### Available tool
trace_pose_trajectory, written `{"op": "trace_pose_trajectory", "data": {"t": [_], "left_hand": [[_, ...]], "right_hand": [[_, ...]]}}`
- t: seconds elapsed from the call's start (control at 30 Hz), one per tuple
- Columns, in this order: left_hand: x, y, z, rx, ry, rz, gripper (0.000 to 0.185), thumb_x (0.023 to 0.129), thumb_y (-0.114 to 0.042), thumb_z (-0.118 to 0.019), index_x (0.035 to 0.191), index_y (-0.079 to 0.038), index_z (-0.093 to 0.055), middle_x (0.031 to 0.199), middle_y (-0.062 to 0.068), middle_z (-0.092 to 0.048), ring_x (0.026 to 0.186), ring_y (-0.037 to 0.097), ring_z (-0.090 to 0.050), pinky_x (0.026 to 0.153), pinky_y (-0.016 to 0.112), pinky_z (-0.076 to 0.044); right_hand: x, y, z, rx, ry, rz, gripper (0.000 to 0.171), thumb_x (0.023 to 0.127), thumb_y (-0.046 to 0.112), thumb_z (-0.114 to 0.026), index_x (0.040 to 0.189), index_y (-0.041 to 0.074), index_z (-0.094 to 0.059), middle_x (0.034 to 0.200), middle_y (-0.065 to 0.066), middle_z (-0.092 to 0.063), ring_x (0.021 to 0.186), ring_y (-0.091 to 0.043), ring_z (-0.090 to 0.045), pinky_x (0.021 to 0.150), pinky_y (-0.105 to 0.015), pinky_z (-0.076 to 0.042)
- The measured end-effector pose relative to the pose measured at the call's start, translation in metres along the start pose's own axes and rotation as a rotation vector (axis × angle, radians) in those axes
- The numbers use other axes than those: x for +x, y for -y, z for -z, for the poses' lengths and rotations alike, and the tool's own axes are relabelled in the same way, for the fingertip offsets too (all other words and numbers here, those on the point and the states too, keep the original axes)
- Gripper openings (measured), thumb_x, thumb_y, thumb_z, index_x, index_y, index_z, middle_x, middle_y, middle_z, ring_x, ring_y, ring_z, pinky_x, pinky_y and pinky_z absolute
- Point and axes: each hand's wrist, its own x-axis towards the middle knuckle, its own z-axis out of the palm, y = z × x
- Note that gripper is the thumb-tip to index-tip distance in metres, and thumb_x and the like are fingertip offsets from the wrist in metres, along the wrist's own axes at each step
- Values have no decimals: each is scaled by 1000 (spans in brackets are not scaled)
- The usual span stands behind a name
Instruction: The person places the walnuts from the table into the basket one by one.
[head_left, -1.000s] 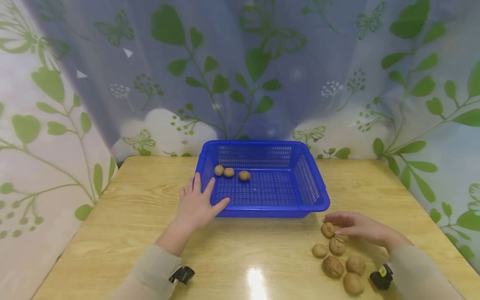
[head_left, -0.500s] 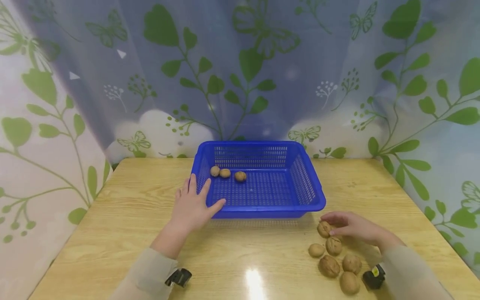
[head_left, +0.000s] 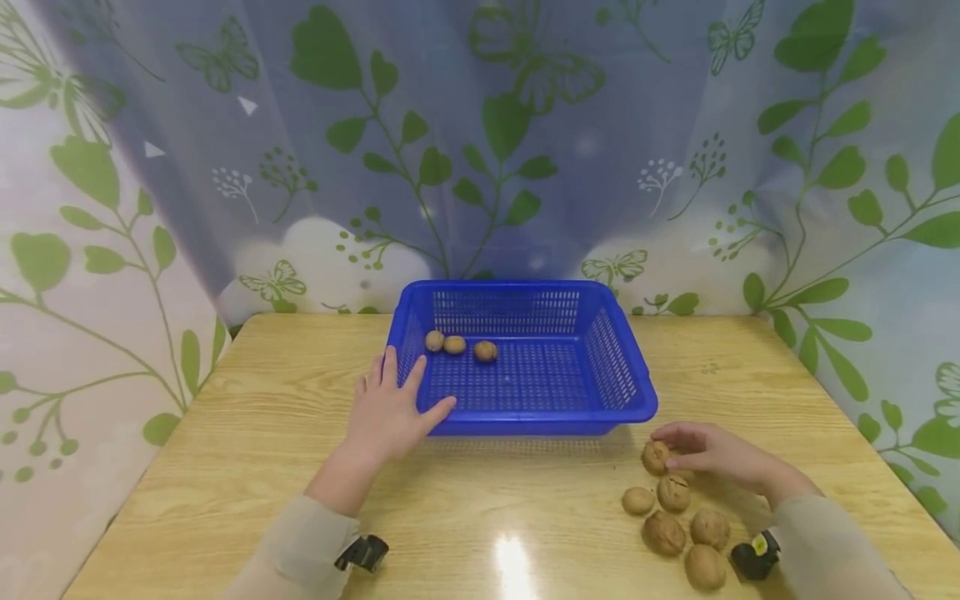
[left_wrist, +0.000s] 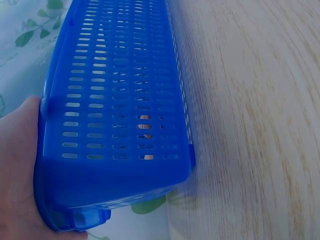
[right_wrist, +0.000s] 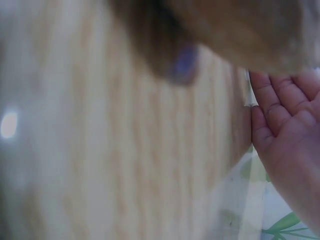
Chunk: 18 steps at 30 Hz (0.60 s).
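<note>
A blue plastic basket with slotted sides stands toward the back of the table, holding three walnuts along its left part. My left hand rests on the basket's front left corner, fingers straight and spread; the left wrist view has it against the rim. To the right, in front of the basket's right corner, my right hand has thumb and fingers around a walnut at table level. In the right wrist view a blurred, near walnut hides part of the right hand.
Several more walnuts lie grouped on the wooden table, just in front of my right hand. A printed curtain with leaves and butterflies hangs right behind the table. Small black devices sit on both wrists.
</note>
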Motion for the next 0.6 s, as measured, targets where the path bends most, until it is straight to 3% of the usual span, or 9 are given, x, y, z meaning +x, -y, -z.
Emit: {"op": "trace_pose_trajectory", "data": {"t": [0.4, 0.6], "left_hand": [[0, 0, 1, -8, 14, 8, 86, 86, -71, -35, 147, -11, -29, 151, 29, -6, 138, 44, -5, 105, 62, -11], [0, 0, 0, -3, 10, 5, 85, 87, -69, -36, 147, -10, -29, 150, 29, -7, 137, 44, -7, 105, 62, -12]], "right_hand": [[-1, -1, 0, -1, -13, -10, 43, 92, 15, -59, 128, -6, -48, 125, -23, -53, 109, -4, -50, 89, -22, -42], [-3, -5, 0, 24, -17, -18, 44, 93, 15, -57, 129, -7, -46, 127, -25, -51, 109, 2, -48, 89, -21, -41]]}}
